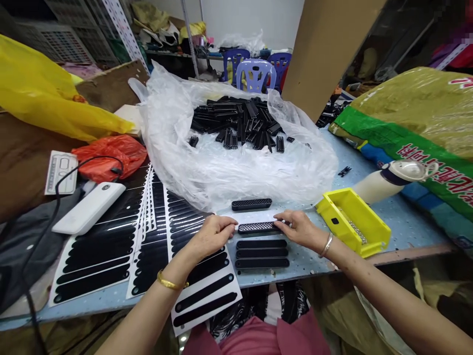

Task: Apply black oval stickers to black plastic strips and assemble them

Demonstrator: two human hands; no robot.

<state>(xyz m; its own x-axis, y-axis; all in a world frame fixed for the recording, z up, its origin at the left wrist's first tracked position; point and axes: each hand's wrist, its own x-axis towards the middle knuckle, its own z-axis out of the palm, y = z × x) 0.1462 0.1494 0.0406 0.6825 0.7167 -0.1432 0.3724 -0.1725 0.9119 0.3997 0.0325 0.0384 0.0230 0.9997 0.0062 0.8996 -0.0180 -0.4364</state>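
Note:
A black bar with a perforated mesh top (257,227) lies crosswise between my hands on the table. My left hand (215,234) is closed, with thumb and fingertips together at the bar's left end. My right hand (300,230) pinches its right end. Just beyond is another mesh-topped black bar (252,204). Nearer to me, three black bars with smooth tops (262,253) lie in a row. Sheets of black adhesive-looking strips (207,288) spread out under and left of my left forearm.
A yellow bin (377,228) with small metal parts stands at right, beside a cream bottle (380,185). Behind, a clear plastic bag (236,180) holds many black pieces (236,118). At left are a white power bank (88,208), a cable and a red bag (114,158).

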